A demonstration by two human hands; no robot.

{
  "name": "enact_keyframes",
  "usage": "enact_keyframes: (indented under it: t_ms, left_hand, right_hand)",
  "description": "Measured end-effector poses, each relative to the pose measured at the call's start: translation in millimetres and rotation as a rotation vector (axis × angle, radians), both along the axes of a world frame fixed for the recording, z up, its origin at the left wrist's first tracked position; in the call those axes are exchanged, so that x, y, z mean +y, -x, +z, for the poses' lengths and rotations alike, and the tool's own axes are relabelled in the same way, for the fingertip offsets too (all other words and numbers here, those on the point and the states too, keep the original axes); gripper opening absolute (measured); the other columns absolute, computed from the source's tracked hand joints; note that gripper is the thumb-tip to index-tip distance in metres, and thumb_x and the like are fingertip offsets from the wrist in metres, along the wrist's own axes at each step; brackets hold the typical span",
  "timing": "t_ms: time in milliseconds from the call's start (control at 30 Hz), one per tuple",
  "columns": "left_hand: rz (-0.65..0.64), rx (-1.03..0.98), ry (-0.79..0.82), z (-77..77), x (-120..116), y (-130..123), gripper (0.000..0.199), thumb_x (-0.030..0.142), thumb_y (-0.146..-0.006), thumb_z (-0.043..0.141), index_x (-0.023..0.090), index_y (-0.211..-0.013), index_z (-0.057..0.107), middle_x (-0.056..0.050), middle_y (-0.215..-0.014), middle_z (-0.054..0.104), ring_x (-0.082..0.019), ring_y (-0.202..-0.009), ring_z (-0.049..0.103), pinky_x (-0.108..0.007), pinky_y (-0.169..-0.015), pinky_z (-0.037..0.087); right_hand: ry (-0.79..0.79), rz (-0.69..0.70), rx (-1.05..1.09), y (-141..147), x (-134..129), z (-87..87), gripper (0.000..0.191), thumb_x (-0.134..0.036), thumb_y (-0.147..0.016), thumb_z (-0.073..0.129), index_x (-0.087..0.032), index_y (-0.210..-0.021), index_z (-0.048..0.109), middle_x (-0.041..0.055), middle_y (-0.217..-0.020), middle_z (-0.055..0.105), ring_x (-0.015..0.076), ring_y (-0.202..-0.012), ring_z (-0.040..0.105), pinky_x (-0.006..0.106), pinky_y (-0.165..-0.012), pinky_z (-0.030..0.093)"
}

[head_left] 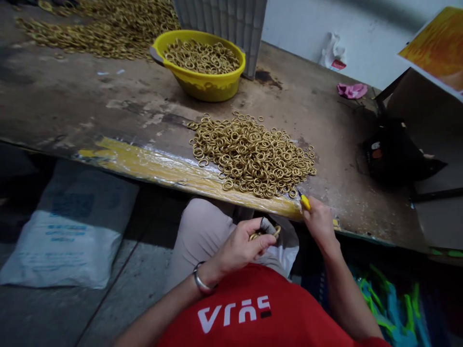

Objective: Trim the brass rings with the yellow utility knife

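Note:
Over my lap, my left hand point(244, 245) is closed around a few gold-coloured rings point(277, 232). Grey wrapping covers one of its fingertips, and the fingers hide part of the rings. My right hand point(320, 219), at the table's front edge, grips a small yellow-handled knife point(306, 201); its dark tip points toward the rings on the table. Just beyond both hands spreads a loose pile of gold rings point(256, 156). Beneath my left hand, a whitish plastic bag point(290, 246) hangs below the table edge.
A yellow basin point(208, 86) full of rings stands behind the pile, before a grey crate point(220, 19). More rings point(104, 31) lie at the far left. A black bag point(398, 152) sits at right. A white sack point(72, 231) lies on the floor; green and blue items point(394, 303) are lower right.

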State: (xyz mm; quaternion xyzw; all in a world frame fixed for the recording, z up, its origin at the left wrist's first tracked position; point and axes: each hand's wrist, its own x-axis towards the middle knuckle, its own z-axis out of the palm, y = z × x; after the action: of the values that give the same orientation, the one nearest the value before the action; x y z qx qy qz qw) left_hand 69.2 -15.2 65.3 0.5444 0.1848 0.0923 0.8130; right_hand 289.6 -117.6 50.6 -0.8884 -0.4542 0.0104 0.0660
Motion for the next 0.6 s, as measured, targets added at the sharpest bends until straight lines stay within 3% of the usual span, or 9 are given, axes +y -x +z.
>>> enact_keyframes:
  t_ms: [133, 267, 400, 500, 600]
  left_hand:
    - [0.103, -0.048, 0.306, -19.0, -2.9, -10.6, 0.034, 0.044, -0.082, 0.069, 0.018, -0.076, 0.048, 0.006, -0.056, 0.046, -0.005, -0.044, 0.037, -0.015, -0.037, 0.027]
    - [0.147, -0.095, 0.439, -28.9, 0.2, -12.8, 0.031, 0.037, -0.079, 0.073, 0.018, -0.092, 0.052, 0.006, -0.063, 0.050, -0.006, -0.045, 0.042, -0.014, -0.036, 0.028]
    - [0.118, -0.119, 0.538, -29.8, 6.2, -9.2, 0.030, 0.041, -0.081, 0.068, 0.014, -0.089, 0.058, -0.004, -0.079, 0.062, -0.009, -0.054, 0.054, -0.016, -0.037, 0.034]
    - [0.165, -0.047, 0.523, -31.5, 8.3, -12.6, 0.033, 0.043, -0.077, 0.072, 0.013, -0.079, 0.059, -0.004, -0.075, 0.062, -0.008, -0.051, 0.053, -0.016, -0.034, 0.033]
    - [0.277, 0.051, 0.352, -32.4, 6.6, -18.6, 0.029, 0.038, -0.074, 0.075, 0.015, -0.075, 0.058, 0.000, -0.064, 0.061, -0.008, -0.046, 0.051, -0.016, -0.034, 0.033]
  right_hand:
    - [-0.235, 0.113, 0.042, -13.7, 16.2, -7.3, 0.015, -0.021, -0.088, 0.048, -0.019, -0.078, 0.058, 0.0052, -0.079, 0.058, 0.0182, -0.072, 0.052, 0.027, -0.066, 0.036]
    - [-0.260, 0.066, 0.040, -16.4, 39.9, -15.9, 0.020, -0.031, -0.089, 0.052, -0.020, -0.072, 0.056, 0.0051, -0.078, 0.056, 0.0178, -0.070, 0.049, 0.027, -0.064, 0.035]
    - [-0.309, 0.011, 0.129, -21.5, 49.2, -19.4, 0.022, -0.030, -0.083, 0.055, -0.020, -0.064, 0.051, 0.0033, -0.072, 0.053, 0.0157, -0.065, 0.044, 0.028, -0.060, 0.032]
    - [-0.447, -0.056, 0.427, -16.4, 44.5, -11.2, 0.028, -0.038, -0.081, 0.060, -0.019, -0.061, 0.051, -0.0013, -0.062, 0.047, 0.0122, -0.057, 0.039, 0.025, -0.054, 0.031]
    - [-0.543, -0.155, 1.036, 4.7, 36.1, 2.6, 0.033, -0.047, -0.077, 0.068, -0.019, -0.068, 0.055, -0.0061, -0.055, 0.041, 0.0081, -0.047, 0.033, 0.022, -0.044, 0.027]
